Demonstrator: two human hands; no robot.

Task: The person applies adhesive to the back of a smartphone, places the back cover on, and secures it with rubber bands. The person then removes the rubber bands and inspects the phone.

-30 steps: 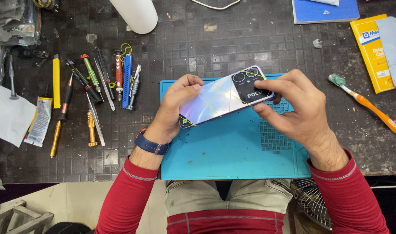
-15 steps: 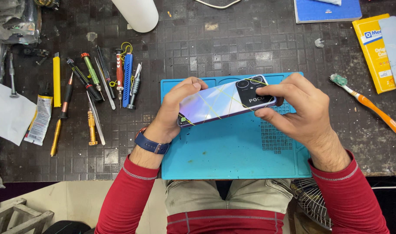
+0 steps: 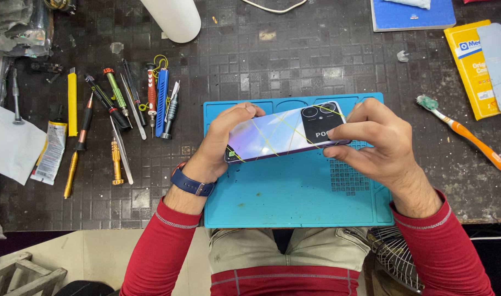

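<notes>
Head view, looking down on a repair bench. Both hands are holding a smartphone [image 3: 286, 134] back-side up above the blue work mat [image 3: 294, 192], at the centre of the frame. The left hand [image 3: 220, 140] is gripping the phone's lower end, fingers curled over the far edge and thumb tucked under the near one; the right hand [image 3: 379, 142] is clasping the camera end, fingers closed narrowly around the dark camera block. Thin yellow rubber bands [image 3: 272, 143] are crossing the iridescent back panel — a sign, in all likelihood, that the panel is already seated and is being held under pressure while it sets.

Judged from this arrangement, the closing-up stage is under way: the back cover is on and no loose parts are lying on the mat. What is remaining appears to be pressing along the edges and, later, removing the bands.

At the left of the frame a row of screwdrivers and tweezers [image 3: 119, 115] is lying untouched, well apart from the hands. An orange-handled toothbrush [image 3: 461, 131] is resting at the right, a yellow box [image 3: 472, 66] at the upper right, and a white cylinder [image 3: 173, 16] at the top edge.
</notes>
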